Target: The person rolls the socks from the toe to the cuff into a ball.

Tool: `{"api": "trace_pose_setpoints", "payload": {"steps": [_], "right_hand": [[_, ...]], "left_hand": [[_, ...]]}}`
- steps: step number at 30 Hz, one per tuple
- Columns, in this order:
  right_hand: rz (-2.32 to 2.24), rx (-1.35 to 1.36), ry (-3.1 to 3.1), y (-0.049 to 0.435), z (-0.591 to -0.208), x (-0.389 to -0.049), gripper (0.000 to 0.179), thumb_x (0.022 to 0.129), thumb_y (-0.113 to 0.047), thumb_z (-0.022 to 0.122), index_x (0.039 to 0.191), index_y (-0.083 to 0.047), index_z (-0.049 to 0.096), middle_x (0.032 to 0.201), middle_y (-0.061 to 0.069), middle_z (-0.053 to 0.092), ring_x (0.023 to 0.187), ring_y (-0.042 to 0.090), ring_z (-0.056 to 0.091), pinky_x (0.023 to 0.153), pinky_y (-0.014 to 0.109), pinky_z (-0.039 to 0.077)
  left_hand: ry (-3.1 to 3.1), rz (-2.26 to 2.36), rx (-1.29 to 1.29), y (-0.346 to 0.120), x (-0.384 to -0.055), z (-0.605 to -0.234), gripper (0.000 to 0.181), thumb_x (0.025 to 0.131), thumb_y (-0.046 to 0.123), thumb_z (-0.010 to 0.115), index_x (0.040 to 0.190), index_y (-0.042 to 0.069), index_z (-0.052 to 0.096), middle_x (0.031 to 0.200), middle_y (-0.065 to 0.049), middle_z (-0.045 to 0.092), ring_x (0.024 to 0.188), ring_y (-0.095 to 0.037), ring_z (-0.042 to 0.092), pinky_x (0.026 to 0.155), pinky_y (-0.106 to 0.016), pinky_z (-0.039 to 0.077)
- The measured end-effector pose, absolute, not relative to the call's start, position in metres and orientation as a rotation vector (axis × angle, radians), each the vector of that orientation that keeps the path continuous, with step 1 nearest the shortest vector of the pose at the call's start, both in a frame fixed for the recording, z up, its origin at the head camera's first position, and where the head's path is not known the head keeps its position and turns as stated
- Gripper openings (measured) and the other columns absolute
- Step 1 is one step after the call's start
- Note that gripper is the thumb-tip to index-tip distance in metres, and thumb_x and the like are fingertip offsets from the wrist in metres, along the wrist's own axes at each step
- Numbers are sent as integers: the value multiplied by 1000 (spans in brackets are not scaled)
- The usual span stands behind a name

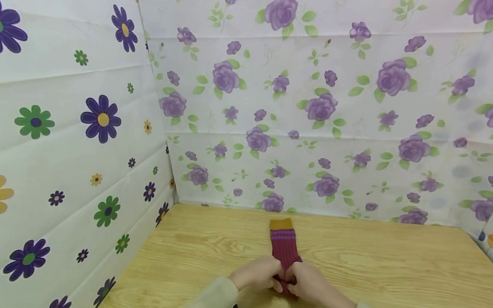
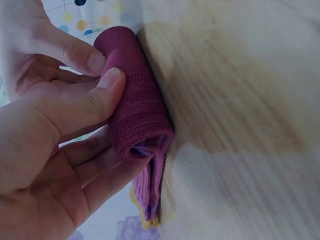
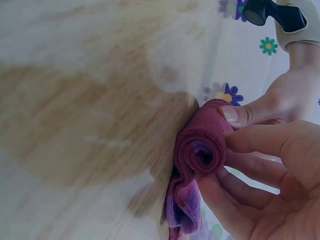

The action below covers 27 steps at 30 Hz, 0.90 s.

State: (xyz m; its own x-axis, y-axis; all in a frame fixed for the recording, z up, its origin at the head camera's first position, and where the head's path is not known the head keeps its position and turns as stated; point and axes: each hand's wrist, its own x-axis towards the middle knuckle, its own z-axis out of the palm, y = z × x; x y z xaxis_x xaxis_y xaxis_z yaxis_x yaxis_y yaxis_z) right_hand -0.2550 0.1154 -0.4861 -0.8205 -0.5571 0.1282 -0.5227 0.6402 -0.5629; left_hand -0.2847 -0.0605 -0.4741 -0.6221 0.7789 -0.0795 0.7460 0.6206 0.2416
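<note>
A maroon ribbed sock [image 1: 284, 247] lies lengthwise on the wooden table, its mustard cuff [image 1: 281, 224] and purple stripes toward the back wall. The end nearer me is wound into a thick roll [image 2: 137, 100], whose spiral with purple inside shows in the right wrist view. My left hand [image 1: 262, 272] grips one end of the roll, thumb on top and fingers around the side. At the other end my right hand [image 1: 311, 283] holds it the same way. Beyond the roll, the flat purple and maroon part [image 3: 185, 207] hangs out in layers.
Wood-grain table [image 1: 372, 263] spreads to both sides of the sock. White cloth with purple roses [image 1: 276, 103] stands behind it, and a daisy-printed sheet [image 1: 66, 151] runs along the left. A black device [image 3: 277, 15] is worn at my left wrist.
</note>
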Motion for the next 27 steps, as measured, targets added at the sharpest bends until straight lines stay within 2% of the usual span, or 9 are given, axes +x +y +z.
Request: {"api": "trace_pose_setpoints", "payload": {"steps": [6,10,15,22,27], "right_hand": [[-934,-888,2830,115,-486,-255,17,75,3,74,72,-12,65,65,-7,59,57,1,44,50,20,39],[-940,-920,2875,115,-488,-257,18,74,3,74,73,-12,65,66,-5,60,58,0,44,51,19,39],[-913,-987,2882,117,-489,-258,17,75,5,73,71,-11,67,66,-5,62,58,-1,43,51,17,40],[-784,-1196,2935,119,-485,-257,20,76,5,68,65,-11,63,59,-9,56,54,-4,36,49,14,35],[-707,-1249,2939,121,-482,-254,20,72,-2,77,69,-12,60,62,-8,54,57,-4,34,50,15,34]], "left_hand": [[2638,291,1195,-58,-288,-472,19,85,25,73,70,14,68,57,15,50,52,2,34,50,-11,32],[2626,316,1154,-55,-293,-469,13,83,24,75,75,14,73,60,14,57,54,3,36,51,-10,34],[2566,317,1112,-53,-298,-465,10,84,23,74,85,14,77,73,11,70,57,5,42,56,-10,39],[2523,350,977,-50,-302,-463,11,86,20,73,83,11,76,69,7,69,56,1,41,54,-14,38],[2543,317,868,-44,-303,-459,14,85,21,75,90,8,77,82,2,75,65,1,54,62,-15,45]]}}
